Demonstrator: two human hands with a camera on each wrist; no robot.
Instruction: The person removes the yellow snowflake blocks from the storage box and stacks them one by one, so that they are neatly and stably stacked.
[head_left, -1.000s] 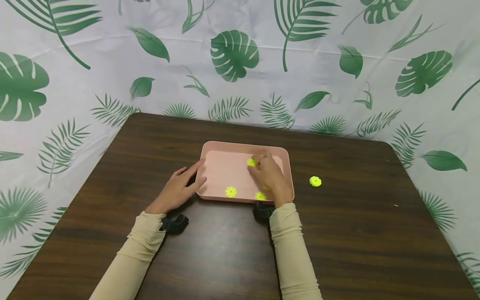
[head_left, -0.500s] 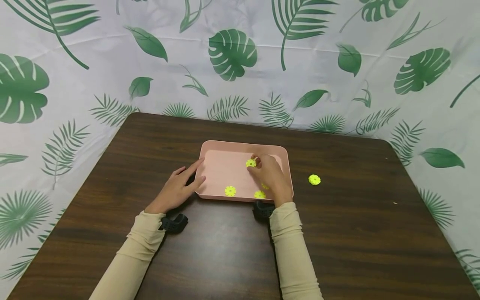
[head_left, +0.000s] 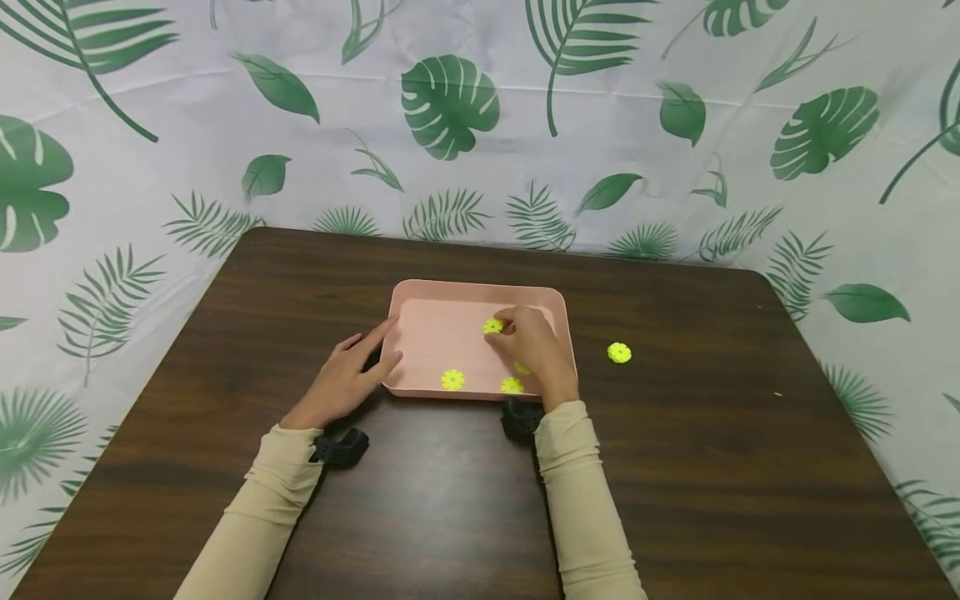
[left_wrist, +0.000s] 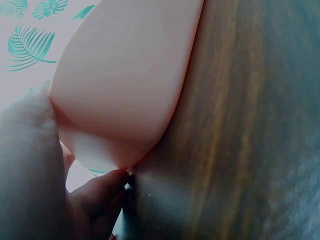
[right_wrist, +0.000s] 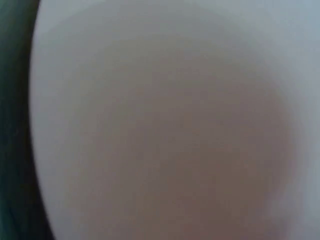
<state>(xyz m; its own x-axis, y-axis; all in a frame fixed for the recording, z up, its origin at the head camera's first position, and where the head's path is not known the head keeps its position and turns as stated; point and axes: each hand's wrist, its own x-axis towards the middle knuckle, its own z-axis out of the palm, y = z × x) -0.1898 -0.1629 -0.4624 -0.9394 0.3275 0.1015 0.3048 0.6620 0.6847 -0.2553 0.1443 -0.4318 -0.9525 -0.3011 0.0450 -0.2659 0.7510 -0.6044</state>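
Note:
A shallow pink tray lies on the dark wooden table. My left hand rests at its left end, fingers and thumb extended and touching the rim; the left wrist view shows fingertips against the tray's outer wall. Over the tray's right half, my right hand pinches a yellow notched disc between thumb and fingers. Another yellow disc lies near the tray's front wall, a second to its right, and one more is partly hidden by the right hand. The right wrist view is too blurred to read.
Right of the tray, a small stack of yellow discs sits on the table. A tiny pale scrap lies farther right. Behind the table hangs a white leaf-print cloth.
The right hand's fingers have drawn in around the disc and now pinch it. The left hand stays at the tray's left end. The head view has shifted slightly.

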